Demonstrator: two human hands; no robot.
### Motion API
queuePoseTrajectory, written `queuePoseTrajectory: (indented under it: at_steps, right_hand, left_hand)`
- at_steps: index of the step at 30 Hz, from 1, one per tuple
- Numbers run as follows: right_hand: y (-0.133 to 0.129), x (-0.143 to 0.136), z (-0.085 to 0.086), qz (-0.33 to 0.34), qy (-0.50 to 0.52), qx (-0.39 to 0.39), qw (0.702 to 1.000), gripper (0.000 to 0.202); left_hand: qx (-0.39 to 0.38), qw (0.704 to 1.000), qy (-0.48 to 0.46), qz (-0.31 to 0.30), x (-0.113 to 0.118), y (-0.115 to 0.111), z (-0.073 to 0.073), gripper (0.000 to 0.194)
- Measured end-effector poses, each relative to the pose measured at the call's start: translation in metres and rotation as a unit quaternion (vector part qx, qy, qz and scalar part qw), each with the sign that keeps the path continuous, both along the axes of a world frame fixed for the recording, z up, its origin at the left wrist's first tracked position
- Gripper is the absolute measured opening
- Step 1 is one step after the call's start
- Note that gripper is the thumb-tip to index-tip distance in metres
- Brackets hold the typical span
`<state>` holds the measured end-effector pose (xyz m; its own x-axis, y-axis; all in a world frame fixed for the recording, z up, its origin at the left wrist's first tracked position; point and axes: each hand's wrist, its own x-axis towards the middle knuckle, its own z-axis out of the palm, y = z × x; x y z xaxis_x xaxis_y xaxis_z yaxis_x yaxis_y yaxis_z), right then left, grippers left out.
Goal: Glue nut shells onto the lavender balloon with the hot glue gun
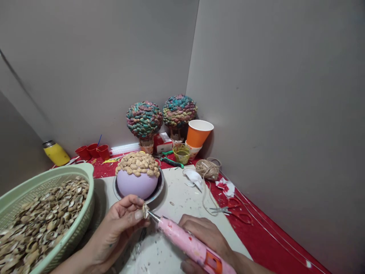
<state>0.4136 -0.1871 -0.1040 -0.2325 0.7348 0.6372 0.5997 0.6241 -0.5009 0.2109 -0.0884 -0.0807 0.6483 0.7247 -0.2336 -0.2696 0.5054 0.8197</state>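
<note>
Between the thumb and fingers of my left hand [119, 224] is a small peanut shell piece [145, 210]. My right hand [207, 238] is wrapped round a pink glue gun [182, 239], whose metal tip meets the shell piece. Just beyond my left hand, a lilac ball [137, 184] rests in a dark round bowl [161, 185]; peanut shells [138, 163] cover its upper part. At the left stands a green basket [91, 182] full of shell pieces [48, 217].
Behind the ball stand two colourful shell-covered balls [144, 118] [180, 110] on cups, beside orange paper cups [198, 134]. Twine [207, 169] and red-handled scissors [239, 213] lie right. Red cups [92, 150] and a yellow bottle [56, 153] stand back left.
</note>
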Motion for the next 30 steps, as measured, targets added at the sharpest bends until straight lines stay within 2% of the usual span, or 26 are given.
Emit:
queuePoseTrajectory:
  at_steps: [6, 13, 24, 30]
  right_hand:
    - [-0.0008, 0.0017, -0.0040, -0.002, -0.006, -0.014, 1.000, 0.040]
    - [0.0018, -0.0017, -0.0059, -0.004, -0.034, 0.031, 0.999, 0.044]
    - [0.0019, 0.0001, -0.0092, 0.002, -0.033, 0.024, 0.999, 0.043]
    - [0.0040, -0.0017, -0.0057, -0.007, -0.053, 0.035, 0.998, 0.045]
  left_hand:
    - [0.003, 1.000, 0.006, -0.002, 0.0004, 0.0007, -0.0019, 0.015]
    - [0.018, 1.000, 0.019, -0.001, -0.0004, -0.0009, -0.0039, 0.016]
    - [0.022, 1.000, 0.022, 0.002, 0.0007, 0.0009, -0.0043, 0.016]
    - [0.027, 0.999, 0.030, 0.000, 0.0004, 0.0003, -0.0044, 0.018]
